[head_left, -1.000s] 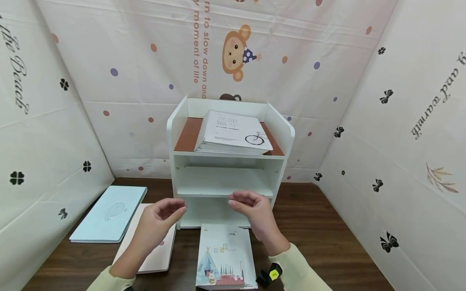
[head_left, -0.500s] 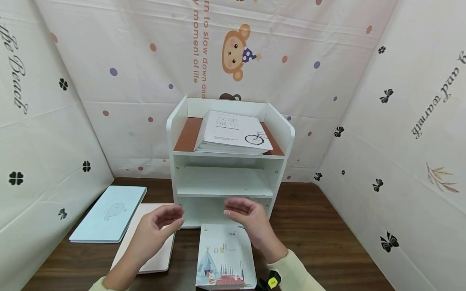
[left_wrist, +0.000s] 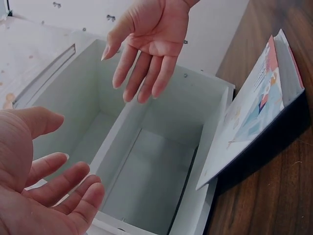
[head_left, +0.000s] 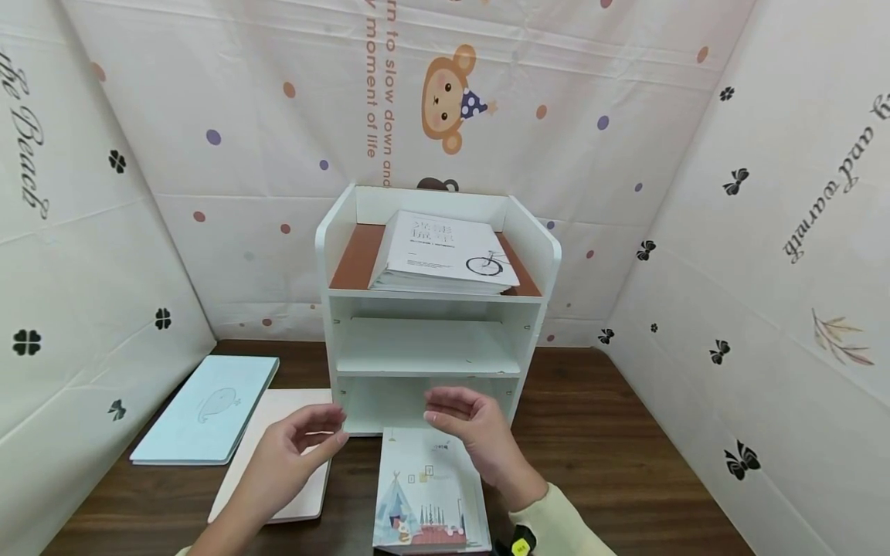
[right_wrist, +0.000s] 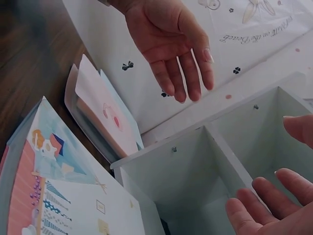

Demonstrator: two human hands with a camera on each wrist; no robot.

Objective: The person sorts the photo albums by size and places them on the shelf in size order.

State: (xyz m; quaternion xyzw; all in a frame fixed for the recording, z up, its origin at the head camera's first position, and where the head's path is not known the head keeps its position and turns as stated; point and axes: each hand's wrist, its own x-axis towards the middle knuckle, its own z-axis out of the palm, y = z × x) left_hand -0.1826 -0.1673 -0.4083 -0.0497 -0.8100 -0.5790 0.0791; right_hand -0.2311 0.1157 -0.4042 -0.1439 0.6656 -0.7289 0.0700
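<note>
My left hand [head_left: 295, 459] hovers over the pink notebook [head_left: 304, 502], holding nothing, its fingers loosely bent. Facing it, my right hand [head_left: 476, 436] is raised above the right side of the book with the tent picture [head_left: 424, 494], also with nothing in it. In the left wrist view, both palms face each other in front of the white shelf [left_wrist: 161, 156], fingers relaxed and spread a little. The tent-picture book lies on the table before the bottom compartment. A thick white book with a bicycle drawing [head_left: 452, 251] lies on the shelf's brown top board.
A light blue notebook [head_left: 205, 409] with a whale drawing lies at the left, beside the pink notebook. The shelf's middle compartment [head_left: 427, 346] holds nothing visible. Printed cloth walls [head_left: 695, 309] close in the dark wooden table [head_left: 605, 463] at the back and both sides.
Both hands have drifted down toward me and slightly to the left, still apart and holding nothing. The books and the shelf stay where they were.
</note>
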